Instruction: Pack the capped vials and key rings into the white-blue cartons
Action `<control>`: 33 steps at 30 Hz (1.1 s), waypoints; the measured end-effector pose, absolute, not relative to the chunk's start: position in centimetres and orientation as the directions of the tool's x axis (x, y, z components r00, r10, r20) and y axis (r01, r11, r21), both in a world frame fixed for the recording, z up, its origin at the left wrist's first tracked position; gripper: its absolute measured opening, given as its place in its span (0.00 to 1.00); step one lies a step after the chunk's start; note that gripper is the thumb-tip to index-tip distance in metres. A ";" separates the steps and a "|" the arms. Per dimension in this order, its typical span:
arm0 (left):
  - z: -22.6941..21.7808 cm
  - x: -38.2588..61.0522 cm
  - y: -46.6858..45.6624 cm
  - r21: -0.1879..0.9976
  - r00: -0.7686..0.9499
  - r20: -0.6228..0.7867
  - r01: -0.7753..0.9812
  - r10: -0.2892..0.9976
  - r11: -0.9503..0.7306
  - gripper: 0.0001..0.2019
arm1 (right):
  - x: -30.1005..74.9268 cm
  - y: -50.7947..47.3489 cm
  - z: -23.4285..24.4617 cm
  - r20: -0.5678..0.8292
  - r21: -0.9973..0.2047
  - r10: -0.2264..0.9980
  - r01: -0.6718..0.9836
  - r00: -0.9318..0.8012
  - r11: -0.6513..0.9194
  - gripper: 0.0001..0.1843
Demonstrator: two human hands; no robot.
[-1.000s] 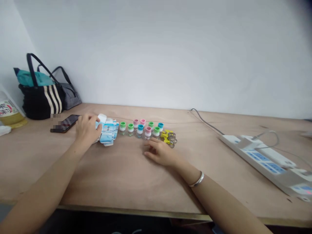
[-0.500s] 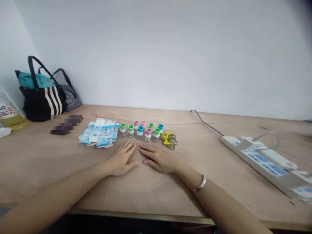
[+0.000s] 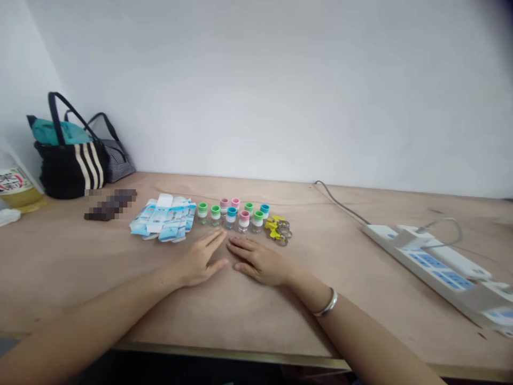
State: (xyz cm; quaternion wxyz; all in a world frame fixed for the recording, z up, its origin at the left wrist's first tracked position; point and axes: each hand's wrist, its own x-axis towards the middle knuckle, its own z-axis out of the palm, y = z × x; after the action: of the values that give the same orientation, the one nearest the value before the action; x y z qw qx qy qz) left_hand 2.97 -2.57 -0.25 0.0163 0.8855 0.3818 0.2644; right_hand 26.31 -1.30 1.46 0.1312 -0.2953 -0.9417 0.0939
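Left hand (image 3: 199, 262): released, palm down on the bench (image 3: 224, 315), fingers stretched forward, thumb out toward the other hand. Right hand (image 3: 264, 263): also released, palm down, fingers pointing left, thumb slightly apart. Fingertips of the two are close, with a narrow gap between. Silver bracelet (image 3: 329, 303) on the right wrist.

Small clear vials (image 3: 231, 218) stand upright just beyond the fingertips, in two loose rows. Count is nine: four green caps, three pink, two blue. Front row runs green, green, blue, pink, green from the left; the back row is partly hidden.

Left of the vials: flattened blue-and-white cartons (image 3: 176, 219), overlapping in a pile, nearest the left hand. Right of the vials: cluster of yellow tags (image 3: 274, 227) with metal rings (image 3: 285, 233), nearest the right hand. Exact tag shape too small to tell.

Far left: dark flat object (image 3: 110, 205), pixelated, then a black bag (image 3: 66, 171) with white stripes, teal item (image 3: 60, 132) poking out of the top. Finely striped bag (image 3: 118, 163) behind it. Bottle (image 3: 16, 190) of yellow liquid cut off by the frame edge.

Right side: white power strip (image 3: 436, 272), set diagonally, plugs in, grey cable (image 3: 340, 203) running back toward the wall (image 3: 280, 91).
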 end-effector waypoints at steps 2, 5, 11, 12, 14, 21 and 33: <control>1.2 2.5 -2.2 0.174 0.497 0.613 0.673 0.614 -0.718 0.25 | 26.3 -1.3 1.5 0.208 -0.264 0.580 0.526 -0.788 0.809 0.28; 3.0 1.0 -1.0 0.122 0.310 0.721 0.823 0.620 -0.554 0.21 | 26.4 -1.3 1.6 0.204 -0.277 0.585 0.527 -0.785 0.803 0.28; 2.7 -2.7 1.4 0.227 -0.070 0.527 0.972 0.847 -0.061 0.20 | 26.4 -1.2 1.7 0.177 -0.291 0.608 0.549 -0.774 0.784 0.29; 2.5 -3.1 1.6 0.245 -0.086 0.488 0.969 0.869 -0.042 0.20 | 26.4 -1.2 1.7 0.180 -0.295 0.606 0.545 -0.775 0.785 0.29; 2.0 -3.6 1.8 0.262 -0.068 0.452 0.963 0.889 -0.060 0.21 | 26.4 -1.2 1.6 0.191 -0.305 0.602 0.537 -0.775 0.787 0.28; 3.1 -3.7 1.4 0.221 -0.037 0.584 0.968 0.811 -0.115 0.27 | 26.4 -1.3 1.7 0.180 -0.317 0.614 0.546 -0.769 0.776 0.28; 2.5 2.2 -1.8 -0.297 0.757 0.607 0.499 0.243 -0.814 0.21 | 26.7 0.1 3.2 0.304 -0.929 0.909 0.121 -0.285 0.349 0.30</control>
State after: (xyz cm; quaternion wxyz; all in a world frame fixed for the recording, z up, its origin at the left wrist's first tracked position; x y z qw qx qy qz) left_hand 2.24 -1.79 2.54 -0.2266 0.9095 0.2039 0.2828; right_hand 26.72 0.06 3.15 0.4622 -0.3793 -0.6789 0.4261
